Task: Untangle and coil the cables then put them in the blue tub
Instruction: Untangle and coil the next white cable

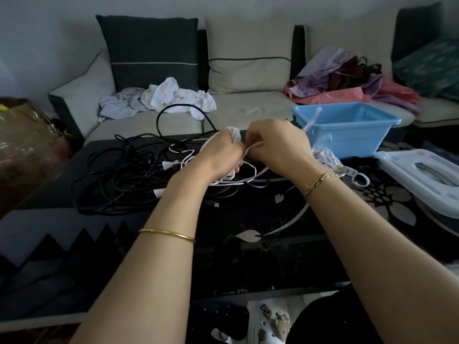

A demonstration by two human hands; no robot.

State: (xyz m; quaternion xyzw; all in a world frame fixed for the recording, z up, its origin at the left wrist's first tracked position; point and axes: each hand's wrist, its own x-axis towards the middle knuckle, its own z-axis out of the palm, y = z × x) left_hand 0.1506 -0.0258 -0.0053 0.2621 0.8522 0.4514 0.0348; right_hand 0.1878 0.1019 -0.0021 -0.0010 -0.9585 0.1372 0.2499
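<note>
Both hands are raised above the middle of the surface (248, 234), close together.

- The left hand (218, 151) has its fingers curled round several gathered loops of the white cable (248, 179).
- The right hand (278, 142) pinches a single strand of the same cable just beside the left hand's fingers.
- From the hands, the white cable hangs down in loose loops onto the surface. Further turns lie bunched behind the right wrist, and one strand rises in front of the blue tub (347, 131).
- A white plug (170, 165) lies on the surface just left of the left hand.

The black cables (119, 175) lie in a loose tangle on the left part of the surface. One loop stands up toward the sofa (248, 105). The white cable overlaps the tangle near its right edge.

The blue tub stands upright at the far right of the surface, behind the right hand. A pale plastic object (422, 177) lies just right of it.

Crumpled clothes (178, 96) lie on the sofa seat.
</note>
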